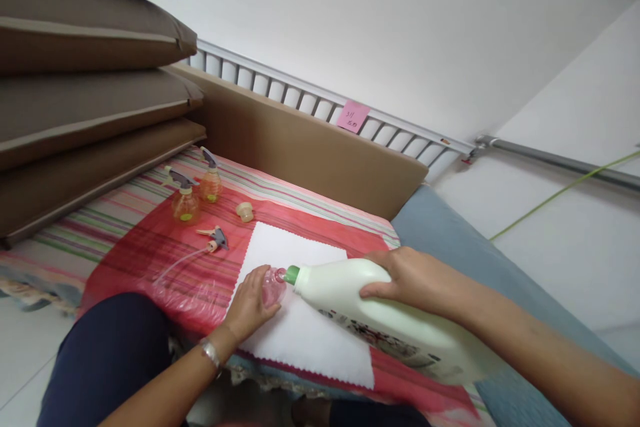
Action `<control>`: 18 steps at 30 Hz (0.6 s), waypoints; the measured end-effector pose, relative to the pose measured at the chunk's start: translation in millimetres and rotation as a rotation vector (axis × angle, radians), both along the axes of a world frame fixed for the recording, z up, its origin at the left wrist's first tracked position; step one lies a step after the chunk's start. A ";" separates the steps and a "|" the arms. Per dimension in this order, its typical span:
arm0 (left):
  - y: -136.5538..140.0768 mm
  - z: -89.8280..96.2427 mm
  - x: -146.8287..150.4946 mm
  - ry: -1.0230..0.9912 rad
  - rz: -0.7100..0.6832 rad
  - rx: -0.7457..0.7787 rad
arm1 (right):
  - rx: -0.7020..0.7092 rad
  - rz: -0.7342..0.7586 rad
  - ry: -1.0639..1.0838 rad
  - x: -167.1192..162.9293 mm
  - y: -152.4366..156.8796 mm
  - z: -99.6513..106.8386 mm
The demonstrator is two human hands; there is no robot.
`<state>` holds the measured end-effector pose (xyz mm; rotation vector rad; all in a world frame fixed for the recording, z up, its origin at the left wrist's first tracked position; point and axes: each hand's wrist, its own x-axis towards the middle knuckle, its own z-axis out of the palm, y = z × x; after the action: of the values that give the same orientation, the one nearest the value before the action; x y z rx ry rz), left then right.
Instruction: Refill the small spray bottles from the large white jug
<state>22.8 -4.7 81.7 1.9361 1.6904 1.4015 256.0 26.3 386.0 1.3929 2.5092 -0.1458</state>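
My left hand (253,303) is wrapped round a small pink see-through spray bottle (273,288) with its top off. In my right hand (400,277) is a large pale green jug (345,283), gripped by its handle and tipped to the left. The jug's green spout (291,274) meets the mouth of the pink bottle. Whether liquid is flowing cannot be made out. Both are over a white scallop-edged cloth (320,347). A loose spray head (219,239) with a long tube lies to the left, and a pale cap (245,211) sits behind the cloth.
Two orange spray bottles, one nearer (186,207) and one farther (211,185), stand at the back left on a red plastic sheet (130,250). Stacked brown cushions (95,93) rise on the left. Behind runs a brown board (300,147) before a white railing.
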 end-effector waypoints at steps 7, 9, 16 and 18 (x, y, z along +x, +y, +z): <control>1.1 -2.0 -0.4 0.009 -0.006 -0.010 | 0.005 -0.010 -0.006 0.5 2.3 -1.4; 1.3 -2.3 -0.6 0.015 -0.010 -0.014 | 0.003 -0.009 0.001 0.9 2.9 -1.5; 1.4 -2.1 -0.7 0.012 -0.014 -0.021 | -0.002 -0.012 -0.010 -1.4 1.0 0.8; 1.6 -2.8 -0.8 0.008 -0.012 -0.018 | 0.001 -0.011 -0.018 -2.6 0.4 1.7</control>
<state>22.0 -3.1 78.9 1.9415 1.6859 1.3723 253.4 26.7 387.7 1.4023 2.4876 -0.1337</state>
